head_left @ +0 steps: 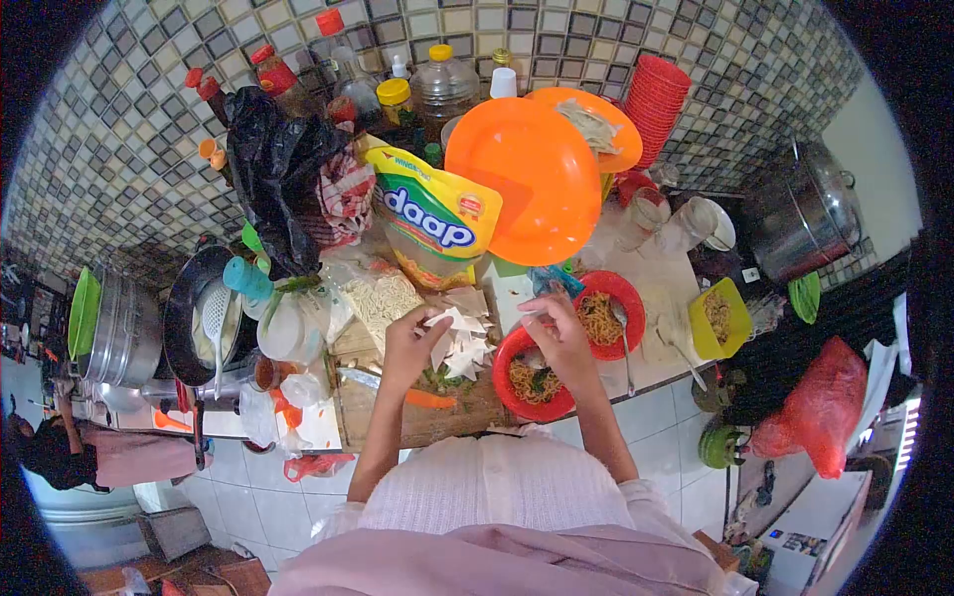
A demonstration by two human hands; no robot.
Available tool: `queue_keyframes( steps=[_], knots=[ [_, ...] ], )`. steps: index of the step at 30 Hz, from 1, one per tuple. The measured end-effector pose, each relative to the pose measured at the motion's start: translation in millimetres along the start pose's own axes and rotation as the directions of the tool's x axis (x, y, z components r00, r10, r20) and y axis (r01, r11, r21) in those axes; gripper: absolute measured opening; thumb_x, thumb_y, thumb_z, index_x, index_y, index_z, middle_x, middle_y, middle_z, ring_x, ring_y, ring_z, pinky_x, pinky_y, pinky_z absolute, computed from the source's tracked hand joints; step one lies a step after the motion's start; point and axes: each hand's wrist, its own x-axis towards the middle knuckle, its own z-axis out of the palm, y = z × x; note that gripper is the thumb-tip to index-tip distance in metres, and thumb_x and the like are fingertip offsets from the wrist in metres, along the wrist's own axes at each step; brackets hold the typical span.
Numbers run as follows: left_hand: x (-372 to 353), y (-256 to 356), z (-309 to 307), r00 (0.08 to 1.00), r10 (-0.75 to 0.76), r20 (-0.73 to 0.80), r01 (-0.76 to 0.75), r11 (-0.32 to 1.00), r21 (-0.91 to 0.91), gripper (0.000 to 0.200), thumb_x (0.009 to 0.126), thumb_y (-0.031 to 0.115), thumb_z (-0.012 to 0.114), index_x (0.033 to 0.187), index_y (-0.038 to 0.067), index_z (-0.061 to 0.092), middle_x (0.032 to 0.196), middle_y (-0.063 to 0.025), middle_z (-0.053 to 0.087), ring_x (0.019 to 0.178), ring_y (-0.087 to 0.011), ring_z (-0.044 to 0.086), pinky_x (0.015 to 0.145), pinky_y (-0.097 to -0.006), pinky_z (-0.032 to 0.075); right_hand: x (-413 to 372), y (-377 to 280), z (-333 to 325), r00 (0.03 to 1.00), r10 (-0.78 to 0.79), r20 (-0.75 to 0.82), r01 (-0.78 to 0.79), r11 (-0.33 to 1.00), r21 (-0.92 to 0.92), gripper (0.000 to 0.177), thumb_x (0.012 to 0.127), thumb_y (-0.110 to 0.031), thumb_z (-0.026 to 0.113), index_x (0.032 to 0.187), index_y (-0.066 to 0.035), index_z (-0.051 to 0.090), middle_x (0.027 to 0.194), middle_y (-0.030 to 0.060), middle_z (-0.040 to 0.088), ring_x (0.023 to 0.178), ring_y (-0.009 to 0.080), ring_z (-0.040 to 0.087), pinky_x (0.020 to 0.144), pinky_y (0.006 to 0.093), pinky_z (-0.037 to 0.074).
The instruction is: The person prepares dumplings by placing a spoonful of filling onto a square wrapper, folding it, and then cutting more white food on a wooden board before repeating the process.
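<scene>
Worktop, mid-frame: your left hand pinches a pale sheet; your right hand, grip unclear, partly hides the lower red bowl.

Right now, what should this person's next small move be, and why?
I would probably bring the right hand leftward to the cut white pieces: it hangs over the near red noodle bowl and might catch its rim, while the left hand is right at the pieces, where both could work together.
</scene>
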Motion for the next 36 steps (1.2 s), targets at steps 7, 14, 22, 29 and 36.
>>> queue_keyframes(
  steps=[7, 14, 22, 29, 36],
  knots=[
    [8, -13, 1, 0.985, 0.173, -0.026, -0.149, 0.908, 0.391, 0.022, 0.069, 0.005, 0.061, 0.091, 0.001, 0.057, 0.073, -0.0117, 0.058, 0.063, -0.027, 0.055, 0.061, -0.0353, 0.045, -10, 12, -2, 0.999, 0.041, -0.001, -0.041, 0.997, -0.072, 0.016, 0.079, -0.01, 0.054, 0.094, -0.004, 0.056, 0.097, 0.0069, 0.046, 0.087, 0.0147, 0.05, 0.074, 0.0261, 0.043],
    [-9, -20, -20, 0.97, 0.228, 0.083, -0.222, 0.698, 0.681, 0.035, 0.061, 0.004, 0.066, 0.095, 0.007, 0.058, 0.1, -0.0134, 0.045, 0.095, -0.0299, 0.043, 0.079, -0.0367, 0.04, -14, 27, -10, 0.998, 0.032, -0.059, -0.041, 0.989, -0.145, 0.018, 0.077, -0.013, 0.056, 0.092, -0.003, 0.055, 0.097, 0.0109, 0.049, 0.093, 0.0217, 0.048, 0.078, 0.0304, 0.042],
    [-11, -25, -1, 0.968, 0.243, 0.058, -0.198, 0.606, 0.771, 0.044, 0.056, 0.004, 0.067, 0.098, 0.009, 0.058, 0.104, -0.0125, 0.04, 0.093, -0.0302, 0.039, 0.08, -0.0375, 0.036, -18, 21, -6, 0.997, 0.051, -0.052, -0.056, 0.993, -0.101, 0.019, 0.078, -0.015, 0.055, 0.092, -0.002, 0.055, 0.093, 0.0115, 0.053, 0.089, 0.0216, 0.051, 0.078, 0.0314, 0.041],
    [-22, -27, -12, 0.943, 0.327, 0.062, -0.271, 0.647, 0.713, 0.027, 0.064, 0.009, 0.063, 0.09, 0.009, 0.059, 0.087, -0.0091, 0.054, 0.087, -0.0256, 0.046, 0.079, -0.0351, 0.035, -34, 17, 32, 0.961, 0.022, 0.274, 0.014, 0.992, -0.127, 0.018, 0.081, -0.017, 0.052, 0.091, -0.003, 0.054, 0.081, 0.01, 0.056, 0.073, 0.0196, 0.055, 0.068, 0.0309, 0.043],
    [-62, -36, -43, 0.95, 0.154, -0.272, -0.087, 0.966, 0.242, 0.01, 0.077, 0.01, 0.057, 0.084, 0.002, 0.057, 0.071, -0.0089, 0.059, 0.068, -0.0183, 0.056, 0.066, -0.0288, 0.042, -47, 35, 87, 0.857, -0.163, 0.489, 0.357, 0.872, -0.335, 0.024, 0.077, -0.018, 0.055, 0.092, -0.001, 0.05, 0.086, 0.0139, 0.052, 0.081, 0.0267, 0.052, 0.072, 0.0355, 0.041]
  ],
)
